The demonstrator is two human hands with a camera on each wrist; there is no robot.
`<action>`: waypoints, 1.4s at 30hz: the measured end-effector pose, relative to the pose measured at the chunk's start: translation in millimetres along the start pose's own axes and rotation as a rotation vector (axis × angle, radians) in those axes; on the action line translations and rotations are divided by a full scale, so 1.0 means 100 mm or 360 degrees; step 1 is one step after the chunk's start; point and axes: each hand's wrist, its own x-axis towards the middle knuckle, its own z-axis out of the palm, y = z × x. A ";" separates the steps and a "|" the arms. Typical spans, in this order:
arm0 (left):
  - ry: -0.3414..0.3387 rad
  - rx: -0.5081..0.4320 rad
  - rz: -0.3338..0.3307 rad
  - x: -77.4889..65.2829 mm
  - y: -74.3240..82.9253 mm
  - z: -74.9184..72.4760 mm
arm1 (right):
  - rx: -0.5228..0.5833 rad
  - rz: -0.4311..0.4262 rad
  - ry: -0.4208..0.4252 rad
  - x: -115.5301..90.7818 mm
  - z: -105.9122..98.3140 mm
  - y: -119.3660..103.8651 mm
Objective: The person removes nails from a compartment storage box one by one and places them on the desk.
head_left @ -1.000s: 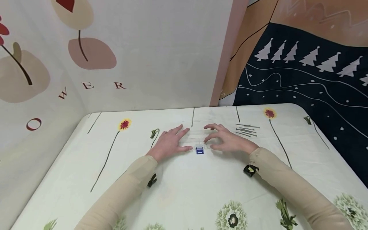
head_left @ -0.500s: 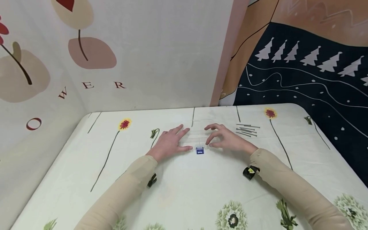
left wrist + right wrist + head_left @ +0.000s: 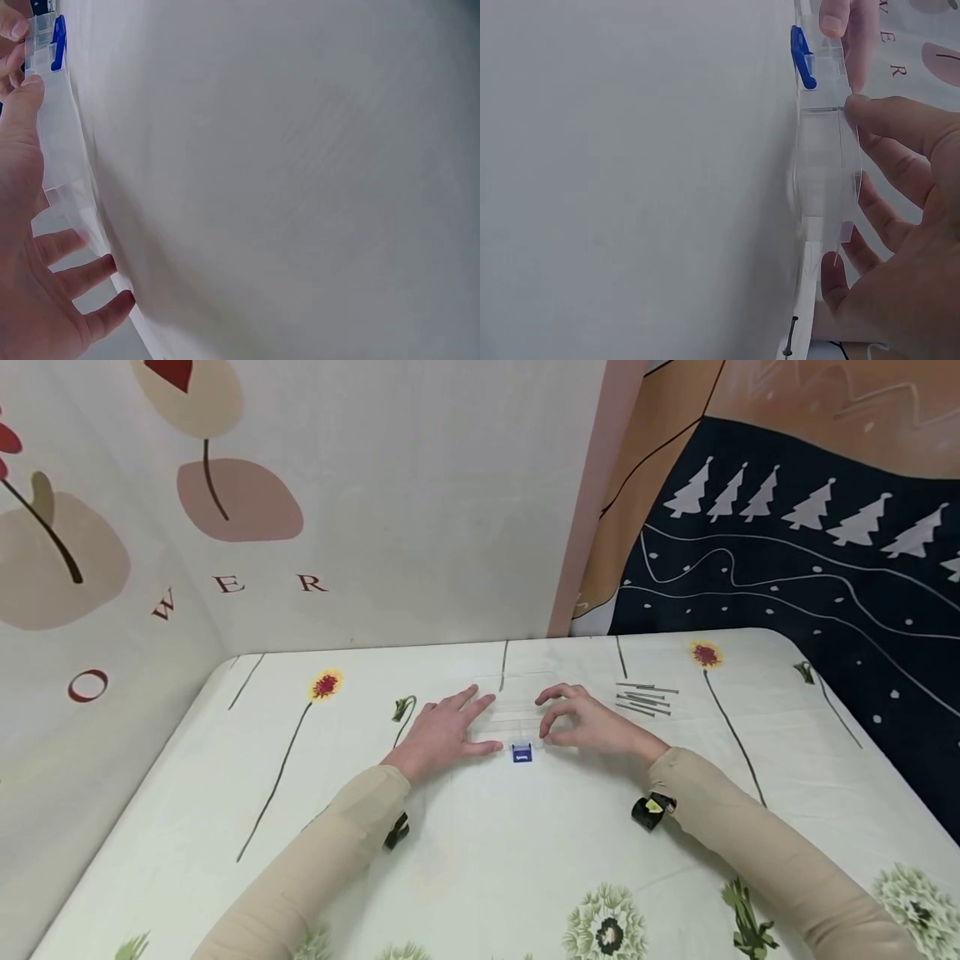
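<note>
A clear plastic box (image 3: 517, 727) with a blue latch (image 3: 521, 752) on its front lies on the table between my hands; its clear lid (image 3: 525, 681) seems folded back behind it. My left hand (image 3: 442, 731) rests at the box's left end, fingers spread and straight, with the thumb (image 3: 28, 90) on the front rim in the left wrist view. Above the right front part, thumb and index finger of my right hand (image 3: 581, 722) pinch together. In the right wrist view a thin grey nail (image 3: 823, 110) runs from these fingertips across the box. The other right fingers curve behind the box.
Several grey nails (image 3: 647, 700) lie in a loose pile to the right of the box, just beyond my right hand. A white flowered cloth (image 3: 465, 860) covers the table. Behind its far edge hangs a pale printed curtain (image 3: 420, 527), with a dark tree-patterned cloth (image 3: 765, 560) at right.
The right hand's thumb and index finger have come together and shifted slightly right along the box front. My left hand, the box and the nail pile have stayed in place.
</note>
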 end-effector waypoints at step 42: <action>0.0124 -0.0005 -0.0023 -0.14 -0.17 -0.12 | -0.0136 0.0183 0.0266 -0.27 -0.34 0.33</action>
